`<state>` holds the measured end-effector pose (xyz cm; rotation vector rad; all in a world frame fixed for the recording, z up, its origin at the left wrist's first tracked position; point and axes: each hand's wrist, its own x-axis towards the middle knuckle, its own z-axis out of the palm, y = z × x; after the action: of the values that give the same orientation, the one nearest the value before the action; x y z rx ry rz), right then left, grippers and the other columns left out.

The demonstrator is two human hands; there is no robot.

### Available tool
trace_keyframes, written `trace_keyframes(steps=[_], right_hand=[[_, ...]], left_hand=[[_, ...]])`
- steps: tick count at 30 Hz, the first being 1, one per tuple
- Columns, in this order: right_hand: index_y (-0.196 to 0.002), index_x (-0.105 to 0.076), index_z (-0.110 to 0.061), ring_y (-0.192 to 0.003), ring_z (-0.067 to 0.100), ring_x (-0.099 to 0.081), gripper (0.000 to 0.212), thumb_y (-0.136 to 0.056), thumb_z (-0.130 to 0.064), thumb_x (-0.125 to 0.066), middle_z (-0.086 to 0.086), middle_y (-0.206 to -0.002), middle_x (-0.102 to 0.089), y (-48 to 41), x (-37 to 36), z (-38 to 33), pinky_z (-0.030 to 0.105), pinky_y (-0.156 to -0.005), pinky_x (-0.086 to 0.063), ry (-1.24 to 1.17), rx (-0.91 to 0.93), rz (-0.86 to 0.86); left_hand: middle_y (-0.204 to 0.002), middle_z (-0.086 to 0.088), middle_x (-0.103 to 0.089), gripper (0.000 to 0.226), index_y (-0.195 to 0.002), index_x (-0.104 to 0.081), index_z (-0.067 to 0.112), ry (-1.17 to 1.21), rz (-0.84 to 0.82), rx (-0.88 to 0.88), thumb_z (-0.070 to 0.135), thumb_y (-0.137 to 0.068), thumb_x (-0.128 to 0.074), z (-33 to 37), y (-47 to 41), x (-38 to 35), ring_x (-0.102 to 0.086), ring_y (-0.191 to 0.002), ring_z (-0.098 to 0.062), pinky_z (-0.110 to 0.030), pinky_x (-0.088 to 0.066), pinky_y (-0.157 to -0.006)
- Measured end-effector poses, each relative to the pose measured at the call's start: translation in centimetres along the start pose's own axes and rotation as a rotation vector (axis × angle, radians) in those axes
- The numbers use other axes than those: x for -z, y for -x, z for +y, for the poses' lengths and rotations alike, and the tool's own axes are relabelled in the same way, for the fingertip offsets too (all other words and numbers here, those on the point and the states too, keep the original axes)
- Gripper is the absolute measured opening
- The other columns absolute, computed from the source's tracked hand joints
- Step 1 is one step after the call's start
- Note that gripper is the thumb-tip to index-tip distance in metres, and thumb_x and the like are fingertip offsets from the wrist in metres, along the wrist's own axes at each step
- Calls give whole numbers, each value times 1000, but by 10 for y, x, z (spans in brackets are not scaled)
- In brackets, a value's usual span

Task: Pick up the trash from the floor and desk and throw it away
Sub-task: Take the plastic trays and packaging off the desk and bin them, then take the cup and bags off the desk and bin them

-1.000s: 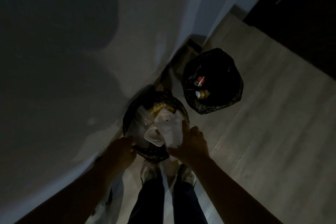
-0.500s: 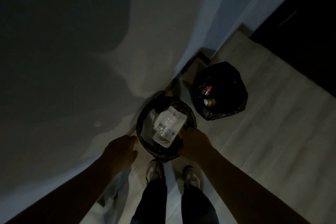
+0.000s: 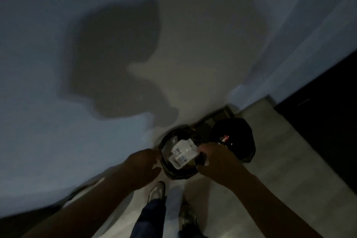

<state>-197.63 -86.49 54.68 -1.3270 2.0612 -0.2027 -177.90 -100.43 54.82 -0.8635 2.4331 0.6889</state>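
Trash: white plastic packaging [image 3: 182,153] lies inside the lined bin [image 3: 178,175], on top of the fill and below the rim, so this piece looks thrown away.
Bin: it stands on the floor [image 3: 280,160], close against the wall [image 3: 193,44] on its far side, probably to stay out of the walkway.
Right hand [image 3: 215,158]: at the bin's right rim, fingers curled. The dim light hides whether they grasp the liner, some scrap, or nothing.
Left hand [image 3: 144,162]: just beside the bin's left rim, fingers loose and released, holding nothing that shows. It seems placed to steady the bin or liner.
Black bag [image 3: 241,141]: just right of the bin, mouth open, with a red can [image 3: 225,137] inside.
Edges: the liner's rim is the edge to clear. The wall blocks the far side.
Open room: bare floor spreads right and near. The person's shoes [image 3: 157,191] stand just near the bin, so both hands can draw back and up freely.
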Motion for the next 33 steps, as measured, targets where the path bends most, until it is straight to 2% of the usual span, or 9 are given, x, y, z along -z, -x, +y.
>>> trace_keyframes(steps=[2,6,12,15,20,24,29,33], right_hand=[[-121,-53,-23,-110,13,-52,43,-82,-37,-63,-4,-117,-53,18,27,-17,16,-83,-36,16,87,17],[-118,-55,-25,-104,12,-53,39,-82,-35,-65,-6,-113,-54,46,77,-67,22,-83,-41,70,272,7],[-128,-51,-27,-111,8,-48,46,-85,-39,-63,-9,-125,-51,70,121,-193,16,-87,-35,220,622,13],[-127,-52,-28,-109,7,-51,45,-84,-39,-63,-11,-124,-53,93,119,-270,20,-90,-40,278,807,12],[-123,-54,-32,-105,4,-53,43,-82,-42,-63,-14,-119,-54,164,68,-403,22,-91,-44,347,1126,-41],[-122,-55,-33,-109,2,-53,42,-82,-41,-63,-15,-119,-55,253,-4,-497,22,-94,-43,392,1364,-145],[-118,-57,-31,-106,5,-55,42,-80,-44,-64,-12,-115,-57,372,-92,-589,26,-90,-45,430,1635,-183],[-113,-60,-29,-103,6,-56,38,-77,-42,-66,-10,-110,-59,453,-141,-646,29,-91,-46,419,1781,-244]], left_hand=[[-129,6,-52,43,-137,-43,27,72,84,41,34,-95,-49,14,37,21,-49,-116,-6,-6,-28,-85],[-123,6,-56,38,-130,-49,27,134,241,128,35,-93,-53,25,116,59,-55,-109,-8,-18,-43,-92],[-119,12,-57,38,-129,-49,31,143,489,328,39,-92,-54,2,245,90,-56,-103,-4,-15,-43,-85],[-118,13,-57,37,-127,-50,32,155,615,451,40,-91,-55,-13,323,89,-56,-102,-4,-16,-44,-86],[-115,11,-60,33,-122,-56,30,191,829,717,35,-89,-57,-31,483,51,-60,-98,-6,-21,-47,-85],[-112,13,-61,31,-118,-57,31,161,938,944,37,-88,-58,-26,620,-13,-60,-95,-4,-15,-42,-74],[-114,19,-59,35,-122,-54,34,150,1033,1183,40,-88,-58,-11,768,-91,-58,-96,1,-16,-46,-81],[-107,21,-57,30,-118,-55,36,148,1098,1315,40,-88,-58,4,857,-136,-55,-94,4,-14,-44,-82]])
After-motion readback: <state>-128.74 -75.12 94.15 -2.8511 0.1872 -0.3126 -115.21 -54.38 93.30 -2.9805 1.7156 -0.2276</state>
